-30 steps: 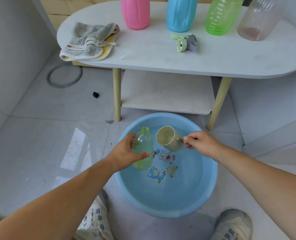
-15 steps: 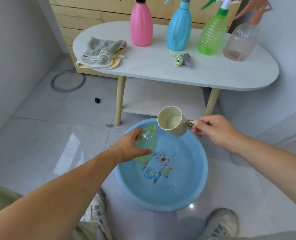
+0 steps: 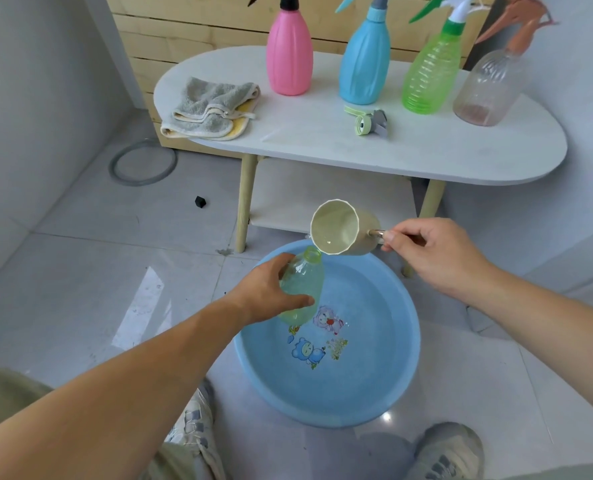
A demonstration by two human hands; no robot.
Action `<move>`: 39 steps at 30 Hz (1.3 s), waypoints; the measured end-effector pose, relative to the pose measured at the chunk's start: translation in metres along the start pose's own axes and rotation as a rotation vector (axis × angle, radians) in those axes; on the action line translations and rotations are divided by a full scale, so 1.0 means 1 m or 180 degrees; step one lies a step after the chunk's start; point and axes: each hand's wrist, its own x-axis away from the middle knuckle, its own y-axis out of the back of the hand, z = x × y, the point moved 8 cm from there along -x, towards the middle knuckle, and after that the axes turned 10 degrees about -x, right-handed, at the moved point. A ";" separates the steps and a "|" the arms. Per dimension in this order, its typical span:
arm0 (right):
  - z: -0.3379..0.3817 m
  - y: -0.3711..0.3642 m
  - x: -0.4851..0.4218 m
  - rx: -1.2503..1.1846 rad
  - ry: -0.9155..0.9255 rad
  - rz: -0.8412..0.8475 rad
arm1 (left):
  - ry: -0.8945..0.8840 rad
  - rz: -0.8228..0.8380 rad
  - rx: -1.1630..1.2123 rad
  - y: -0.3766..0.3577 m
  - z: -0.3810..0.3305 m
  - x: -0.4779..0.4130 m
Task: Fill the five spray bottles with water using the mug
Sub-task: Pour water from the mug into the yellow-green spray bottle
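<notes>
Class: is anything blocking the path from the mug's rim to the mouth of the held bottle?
Nothing visible: the mug in the right hand tilts above the open mouth of the bottle, which the left hand holds.

Basin [image 3: 322, 419]: 3-to-6 o'clock side open; mug [image 3: 343, 226] & bottle [image 3: 303, 282] crowd its 12 o'clock rim, w/ table [image 3: 426, 150] beyond.

On the table [image 3: 322, 147], a bottle row spans the rear edge, from leftmost bottle [image 3: 289, 60] to rightmost bottle [image 3: 485, 91]. The cloth [image 3: 208, 109] lies at the left end and the spray head [image 3: 367, 122] centre-front. The basin [image 3: 374, 375] sits on the floor before the table. The open bottle [image 3: 303, 282] is over its rear-left rim, with the mug [image 3: 343, 227] just right.
</notes>
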 end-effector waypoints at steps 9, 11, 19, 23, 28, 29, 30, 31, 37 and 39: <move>0.008 0.001 -0.002 0.0090 0.0169 -0.0100 | 0.0007 -0.0043 0.0015 0.000 0.003 -0.003; 0.008 0.001 -0.002 0.0081 0.0197 -0.0094 | 0.0009 -0.0039 0.0048 -0.001 0.003 -0.003; 0.007 0.003 -0.005 0.0121 0.0376 -0.0100 | 0.0051 -0.0010 0.0021 -0.004 0.004 -0.006; 0.009 0.003 -0.005 0.0128 0.0402 -0.0107 | 0.0072 -0.0010 0.0036 -0.005 0.005 -0.006; 0.011 0.006 -0.006 0.0213 0.0471 -0.0180 | 0.0074 -0.0016 0.0010 -0.004 0.005 -0.005; 0.012 0.006 -0.006 0.0246 0.0490 -0.0190 | 0.0075 -0.0010 0.0003 -0.004 0.005 -0.005; 0.012 0.006 -0.006 0.0267 0.0499 -0.0190 | 0.0079 -0.0003 -0.0001 -0.004 0.005 -0.005; 0.011 0.005 -0.007 0.0269 0.0502 -0.0188 | 0.0080 -0.0002 0.0002 -0.004 0.005 -0.005; 0.010 0.004 -0.008 0.0266 0.0505 -0.0200 | 0.0107 -0.0014 0.0006 -0.004 0.007 -0.006; 0.010 0.004 -0.009 0.0269 0.0510 -0.0185 | 0.0122 -0.0002 0.0021 -0.005 0.008 -0.006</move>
